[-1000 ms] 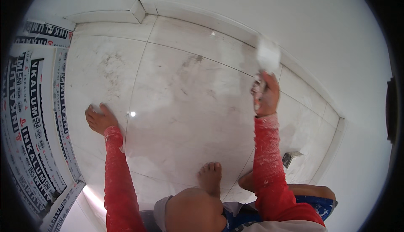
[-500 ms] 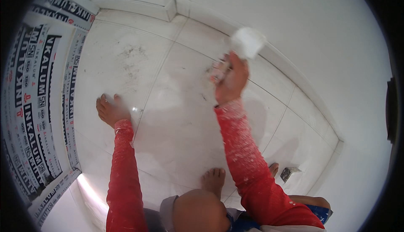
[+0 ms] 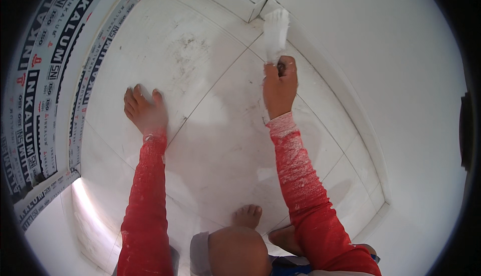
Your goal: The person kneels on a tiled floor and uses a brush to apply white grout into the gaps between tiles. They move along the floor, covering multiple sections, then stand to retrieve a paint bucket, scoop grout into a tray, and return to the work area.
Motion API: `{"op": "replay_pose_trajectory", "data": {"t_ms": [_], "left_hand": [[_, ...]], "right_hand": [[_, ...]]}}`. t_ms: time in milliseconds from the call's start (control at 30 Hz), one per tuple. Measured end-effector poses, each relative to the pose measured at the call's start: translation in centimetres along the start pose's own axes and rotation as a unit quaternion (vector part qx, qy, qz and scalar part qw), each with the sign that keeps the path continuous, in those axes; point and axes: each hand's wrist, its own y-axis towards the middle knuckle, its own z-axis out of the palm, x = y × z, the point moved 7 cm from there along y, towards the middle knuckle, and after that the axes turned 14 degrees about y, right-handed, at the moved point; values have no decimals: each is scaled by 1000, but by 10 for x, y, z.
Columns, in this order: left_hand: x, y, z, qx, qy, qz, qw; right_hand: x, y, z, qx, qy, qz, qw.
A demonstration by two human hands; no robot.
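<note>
My right hand (image 3: 280,88) grips a wide paintbrush (image 3: 276,30) by its handle, which is mostly hidden in the fingers. White covers its bristles, which point away from me at the white skirting (image 3: 325,73), close to the corner. Whether the bristle tips touch the skirting I cannot tell. Over to the left, my left hand (image 3: 145,109) is open with its fingers spread, apparently resting on the tiled floor (image 3: 215,141). That hand holds nothing. White specks and dust mark both red sleeves.
Along the left stands a frame wrapped in printed protective film (image 3: 47,90). A white wall (image 3: 381,40) rises at the right behind the skirting. Dark smudges (image 3: 190,50) mark the far tiles. My bare foot (image 3: 246,216) and bent knee (image 3: 238,251) are at the near side.
The paintbrush went from a blurred, slanted pose to pointing straight away from me, nearer the skirting corner. The whole view has turned. A small dark-and-white object near my right foot is no longer visible.
</note>
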Motion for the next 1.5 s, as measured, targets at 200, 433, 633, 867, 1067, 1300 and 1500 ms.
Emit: {"op": "replay_pose_trajectory", "data": {"t_ms": [200, 433, 633, 867, 1067, 1300, 1500], "left_hand": [[-1, 0, -3, -12, -7, 3, 1000], [-1, 0, -4, -9, -2, 0, 1000], [-4, 0, -6, -2, 6, 0, 1000], [-5, 0, -7, 6, 10, 2, 1000], [-3, -1, -6, -1, 1, 2, 1000], [-4, 1, -6, -7, -2, 3, 1000], [-1, 0, -4, -16, -6, 4, 1000]], "right_hand": [[24, 34, 21, 29, -66, -78, 994], [26, 26, 16, -7, -42, -65, 997], [37, 20, 17, -30, -51, -72, 996], [36, 20, 22, 19, 57, -31, 998], [17, -1, -1, -79, 118, 38, 989], [19, 15, 1, -58, 162, 1, 985], [-4, -26, -34, -80, 237, 68, 966]]}}
